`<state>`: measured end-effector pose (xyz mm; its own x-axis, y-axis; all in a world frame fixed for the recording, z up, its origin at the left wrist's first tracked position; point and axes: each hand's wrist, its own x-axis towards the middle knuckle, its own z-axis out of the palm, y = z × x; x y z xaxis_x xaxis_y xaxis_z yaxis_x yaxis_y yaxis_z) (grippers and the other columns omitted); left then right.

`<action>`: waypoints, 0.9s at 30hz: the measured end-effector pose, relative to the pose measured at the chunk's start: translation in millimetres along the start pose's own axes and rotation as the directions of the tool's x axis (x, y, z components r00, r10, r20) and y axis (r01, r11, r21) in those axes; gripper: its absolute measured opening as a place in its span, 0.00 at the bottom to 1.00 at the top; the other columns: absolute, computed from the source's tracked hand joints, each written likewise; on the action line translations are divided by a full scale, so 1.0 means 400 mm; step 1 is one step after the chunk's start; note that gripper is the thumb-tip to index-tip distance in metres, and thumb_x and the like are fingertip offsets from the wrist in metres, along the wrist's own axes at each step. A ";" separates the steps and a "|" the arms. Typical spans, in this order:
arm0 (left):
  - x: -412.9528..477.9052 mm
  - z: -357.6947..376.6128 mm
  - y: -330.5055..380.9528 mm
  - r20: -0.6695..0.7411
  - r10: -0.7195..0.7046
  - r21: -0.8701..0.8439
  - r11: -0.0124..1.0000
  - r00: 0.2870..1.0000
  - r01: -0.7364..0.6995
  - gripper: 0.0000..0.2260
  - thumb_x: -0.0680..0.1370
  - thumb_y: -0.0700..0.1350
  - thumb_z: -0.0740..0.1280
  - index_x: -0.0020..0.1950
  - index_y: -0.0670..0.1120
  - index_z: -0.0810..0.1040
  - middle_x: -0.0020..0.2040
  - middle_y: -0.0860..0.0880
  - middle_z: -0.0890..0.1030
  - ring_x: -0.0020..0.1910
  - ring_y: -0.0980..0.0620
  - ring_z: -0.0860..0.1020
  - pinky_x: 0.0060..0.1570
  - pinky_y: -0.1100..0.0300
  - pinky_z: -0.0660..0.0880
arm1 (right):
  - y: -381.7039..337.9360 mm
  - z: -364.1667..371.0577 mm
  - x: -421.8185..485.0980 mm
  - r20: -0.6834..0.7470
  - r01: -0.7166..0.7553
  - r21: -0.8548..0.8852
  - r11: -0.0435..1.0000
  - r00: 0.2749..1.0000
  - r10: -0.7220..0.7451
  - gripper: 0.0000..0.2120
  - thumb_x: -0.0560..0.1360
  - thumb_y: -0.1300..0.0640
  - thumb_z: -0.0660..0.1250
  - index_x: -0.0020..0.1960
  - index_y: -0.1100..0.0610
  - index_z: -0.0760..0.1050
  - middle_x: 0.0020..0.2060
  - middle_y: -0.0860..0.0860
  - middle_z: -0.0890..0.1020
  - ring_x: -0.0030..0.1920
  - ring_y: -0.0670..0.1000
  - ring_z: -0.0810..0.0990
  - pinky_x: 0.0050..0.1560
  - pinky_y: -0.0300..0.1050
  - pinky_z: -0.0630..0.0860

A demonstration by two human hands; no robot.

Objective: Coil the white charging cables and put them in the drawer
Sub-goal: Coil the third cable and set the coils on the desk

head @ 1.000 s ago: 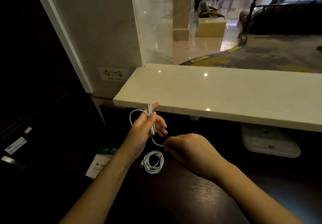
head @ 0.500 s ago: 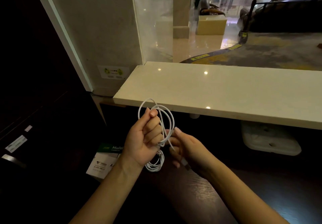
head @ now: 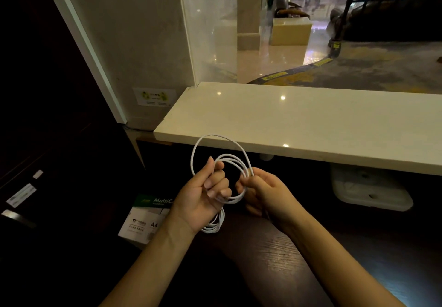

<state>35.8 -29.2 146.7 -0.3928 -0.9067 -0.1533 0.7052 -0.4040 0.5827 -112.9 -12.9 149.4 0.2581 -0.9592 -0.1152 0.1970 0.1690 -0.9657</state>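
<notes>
Reception desk in a public lobby: raised stone counter [head: 299,125], glass partition [head: 215,32], polished lobby floor [head: 270,60], copy-paper pack [head: 146,220] on the dark desk [head: 275,254].

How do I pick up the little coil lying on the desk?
Pinch across all the strands of the coil at its near rim, coming from above. It lies flat on the desk, so one grip over the bundled loops probably keeps them together. The left hand hides its far part.
</notes>
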 end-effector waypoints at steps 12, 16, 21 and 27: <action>0.010 0.013 0.014 -0.012 0.093 0.031 0.995 0.996 -0.092 0.21 0.71 0.61 0.56 0.36 0.44 0.74 0.19 0.53 0.62 0.14 0.59 0.59 0.19 0.67 0.56 | 0.019 0.011 0.026 -0.042 0.038 0.173 0.984 0.999 -0.031 0.05 0.77 0.66 0.56 0.45 0.62 0.69 0.27 0.52 0.69 0.19 0.43 0.60 0.18 0.33 0.58; 0.014 0.008 0.011 -0.021 0.033 0.032 0.999 0.999 -0.032 0.25 0.77 0.60 0.51 0.35 0.43 0.75 0.19 0.53 0.62 0.14 0.58 0.59 0.19 0.66 0.56 | 0.016 0.002 0.022 -0.057 0.093 0.030 0.995 0.994 -0.091 0.04 0.79 0.61 0.59 0.47 0.61 0.69 0.27 0.52 0.70 0.20 0.43 0.63 0.18 0.34 0.60; 0.005 -0.003 0.002 -0.014 0.009 0.011 1.000 1.000 -0.009 0.18 0.78 0.52 0.54 0.39 0.42 0.77 0.23 0.53 0.65 0.17 0.58 0.62 0.20 0.67 0.62 | 0.015 -0.017 0.021 -0.089 0.106 -0.074 0.992 0.990 -0.112 0.07 0.78 0.58 0.61 0.46 0.62 0.72 0.29 0.53 0.76 0.21 0.46 0.65 0.18 0.36 0.62; -0.016 -0.030 0.012 0.129 -0.086 0.012 0.996 0.988 0.085 0.05 0.70 0.42 0.70 0.43 0.41 0.78 0.28 0.51 0.70 0.20 0.58 0.67 0.21 0.66 0.67 | 0.023 -0.050 0.025 -0.045 0.073 -0.220 0.973 0.995 -0.085 0.12 0.76 0.52 0.64 0.53 0.60 0.75 0.41 0.62 0.82 0.26 0.52 0.72 0.23 0.41 0.70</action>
<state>48.8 -26.7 141.0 -0.5250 -0.8454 -0.0983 0.6619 -0.4782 0.5773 -127.5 -25.3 134.5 0.1976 -0.9793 -0.0433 0.0021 0.0446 -0.9990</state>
